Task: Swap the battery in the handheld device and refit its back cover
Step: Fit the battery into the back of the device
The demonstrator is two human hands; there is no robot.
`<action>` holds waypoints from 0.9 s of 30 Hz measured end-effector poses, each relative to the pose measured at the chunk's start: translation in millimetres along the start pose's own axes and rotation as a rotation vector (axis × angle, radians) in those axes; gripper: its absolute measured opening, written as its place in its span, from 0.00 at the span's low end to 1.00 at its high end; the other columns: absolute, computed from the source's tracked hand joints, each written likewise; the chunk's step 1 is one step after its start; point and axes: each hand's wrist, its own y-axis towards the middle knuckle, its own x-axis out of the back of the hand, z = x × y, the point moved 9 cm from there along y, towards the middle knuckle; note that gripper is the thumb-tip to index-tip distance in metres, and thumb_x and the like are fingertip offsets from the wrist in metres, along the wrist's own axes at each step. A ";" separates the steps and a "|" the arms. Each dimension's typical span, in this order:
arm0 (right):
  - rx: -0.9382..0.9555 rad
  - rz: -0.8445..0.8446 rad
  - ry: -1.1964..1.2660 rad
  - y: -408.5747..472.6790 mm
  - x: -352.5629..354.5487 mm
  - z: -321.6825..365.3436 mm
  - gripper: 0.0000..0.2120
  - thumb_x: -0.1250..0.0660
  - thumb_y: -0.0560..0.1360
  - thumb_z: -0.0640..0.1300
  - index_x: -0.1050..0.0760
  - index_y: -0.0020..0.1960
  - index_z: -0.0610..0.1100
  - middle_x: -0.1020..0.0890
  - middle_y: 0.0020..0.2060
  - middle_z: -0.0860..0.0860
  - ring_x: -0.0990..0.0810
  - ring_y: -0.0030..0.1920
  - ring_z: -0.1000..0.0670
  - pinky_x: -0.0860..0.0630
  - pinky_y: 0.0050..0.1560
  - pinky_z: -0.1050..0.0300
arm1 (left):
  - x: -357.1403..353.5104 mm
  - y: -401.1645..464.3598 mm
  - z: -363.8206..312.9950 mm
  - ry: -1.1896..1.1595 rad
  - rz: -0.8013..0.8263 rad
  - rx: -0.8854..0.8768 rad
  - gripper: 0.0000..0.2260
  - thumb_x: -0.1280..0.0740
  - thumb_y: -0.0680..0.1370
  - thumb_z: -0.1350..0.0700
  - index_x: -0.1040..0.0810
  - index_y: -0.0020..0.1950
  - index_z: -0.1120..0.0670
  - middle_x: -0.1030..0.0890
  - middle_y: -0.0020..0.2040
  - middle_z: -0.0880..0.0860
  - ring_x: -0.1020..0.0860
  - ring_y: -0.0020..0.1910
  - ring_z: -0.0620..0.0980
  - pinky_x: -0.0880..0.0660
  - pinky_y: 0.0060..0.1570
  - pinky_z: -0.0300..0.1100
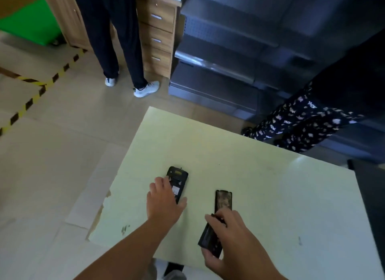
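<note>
Head view: device (178, 182) is laid back-up on table (260, 186), long axis running away, tilted slightly right, pinned under spread left hand (164, 200). Battery (210, 237) is gripped by right hand (231, 240); cover (224, 200) lies between them.

left hand (164, 198) hides handheld device's (178, 180) lower half

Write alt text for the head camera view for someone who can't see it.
A person's left hand rests on a black handheld device lying open-backed on a pale table, while the right hand grips a flat black piece. Another black part lies between them, and two people stand beyond the table.
</note>
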 end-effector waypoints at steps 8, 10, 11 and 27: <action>-0.074 0.014 0.065 -6.2 -6.8 -7.6 0.30 0.29 0.68 0.58 0.21 0.69 0.49 0.21 0.59 0.48 0.19 0.60 0.46 0.17 0.45 0.58 | -18.7 20.2 2.4 0.017 0.051 0.084 0.37 0.30 0.69 0.35 0.34 0.68 0.57 0.28 0.60 0.56 0.26 0.56 0.55 0.24 0.54 0.46; -0.083 0.000 0.050 -5.4 -8.4 -11.8 0.32 0.34 0.73 0.60 0.29 0.76 0.52 0.27 0.67 0.50 0.26 0.68 0.48 0.20 0.55 0.59 | -23.7 24.0 8.4 -0.074 0.106 0.136 0.39 0.27 0.66 0.35 0.34 0.66 0.57 0.29 0.60 0.56 0.27 0.57 0.57 0.24 0.55 0.48; -0.079 -0.019 0.044 -4.9 -6.8 -12.4 0.33 0.36 0.75 0.61 0.33 0.78 0.54 0.30 0.69 0.51 0.31 0.70 0.49 0.22 0.58 0.60 | -24.8 27.1 11.1 -0.147 0.135 0.153 0.39 0.25 0.64 0.37 0.34 0.66 0.58 0.29 0.60 0.57 0.27 0.58 0.57 0.23 0.55 0.49; 0.215 -0.264 0.156 -9.3 54.0 40.0 0.31 0.30 0.75 0.54 0.28 0.76 0.46 0.25 0.71 0.52 0.29 0.71 0.50 0.32 0.70 0.62 | 48.5 -73.7 -39.8 -1.488 0.846 0.171 0.29 0.36 0.77 0.30 0.15 0.63 0.51 0.12 0.53 0.60 0.13 0.50 0.61 0.17 0.42 0.51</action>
